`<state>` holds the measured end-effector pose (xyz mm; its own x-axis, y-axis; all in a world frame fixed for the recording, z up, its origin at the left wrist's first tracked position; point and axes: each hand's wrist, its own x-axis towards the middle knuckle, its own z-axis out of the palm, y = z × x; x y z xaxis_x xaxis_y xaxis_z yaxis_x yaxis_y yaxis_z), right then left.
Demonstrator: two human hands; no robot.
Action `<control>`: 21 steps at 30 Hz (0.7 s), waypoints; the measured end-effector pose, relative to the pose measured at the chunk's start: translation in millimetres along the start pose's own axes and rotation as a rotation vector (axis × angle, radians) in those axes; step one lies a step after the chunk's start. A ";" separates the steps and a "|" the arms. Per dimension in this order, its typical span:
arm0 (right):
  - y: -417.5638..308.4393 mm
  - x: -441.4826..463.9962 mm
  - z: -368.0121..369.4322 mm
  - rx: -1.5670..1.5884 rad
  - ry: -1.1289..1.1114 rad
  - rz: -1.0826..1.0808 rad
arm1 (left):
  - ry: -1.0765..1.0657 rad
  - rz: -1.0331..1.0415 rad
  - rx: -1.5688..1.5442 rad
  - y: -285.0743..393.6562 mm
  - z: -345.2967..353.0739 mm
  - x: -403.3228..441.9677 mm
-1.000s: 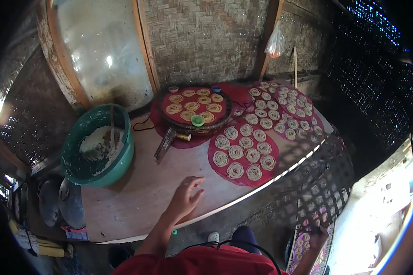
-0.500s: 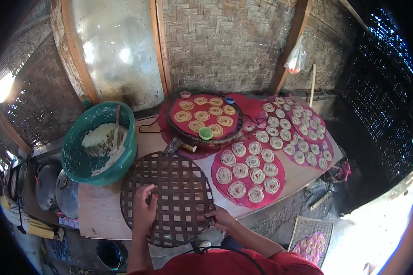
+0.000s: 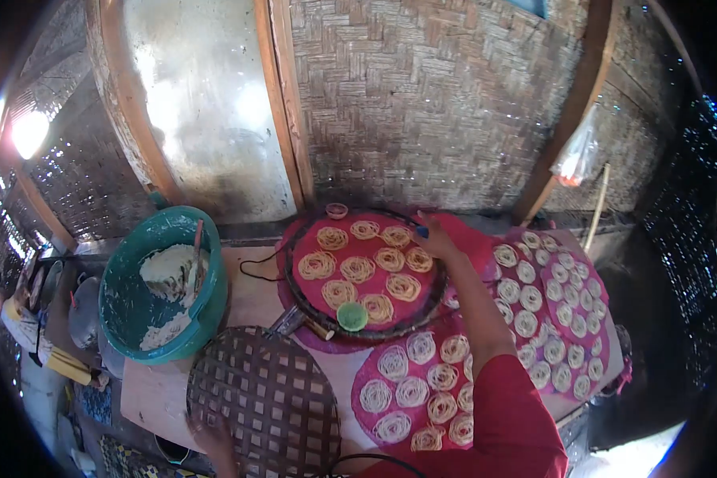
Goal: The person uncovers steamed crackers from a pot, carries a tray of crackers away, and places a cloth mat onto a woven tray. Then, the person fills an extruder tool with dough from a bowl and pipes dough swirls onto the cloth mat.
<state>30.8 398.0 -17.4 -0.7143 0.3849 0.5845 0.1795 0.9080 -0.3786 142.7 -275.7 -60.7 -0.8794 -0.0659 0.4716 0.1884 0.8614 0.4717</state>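
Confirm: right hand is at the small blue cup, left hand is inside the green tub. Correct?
One error: the left hand isn't inside the green tub; the head view shows it at the edge of the dark woven tray. The right hand is at the small blue cup, as stated.

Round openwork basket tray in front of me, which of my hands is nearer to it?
Left. Your left hand is at the left edge of the openwork tray; your right hand is farther off, at the far-right rim of the red-lined round tray.
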 end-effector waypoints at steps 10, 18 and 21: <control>-40.2 98.8 38.8 0.142 -0.249 -0.045 | -0.086 -0.236 0.155 -94.8 2.4 -37.9; -126.9 120.0 167.4 0.281 -0.336 -0.039 | -0.144 -0.329 0.182 -98.0 -0.9 -35.8; -131.0 125.8 168.5 0.283 -0.451 -0.046 | -0.163 -0.339 0.192 -95.9 -2.4 -35.8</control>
<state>-196.6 299.5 -15.2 -0.9480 0.1801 0.2624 -0.0037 0.8182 -0.5749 157.2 -357.2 -121.0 -0.9381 -0.2947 0.1822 -0.1952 0.8840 0.4248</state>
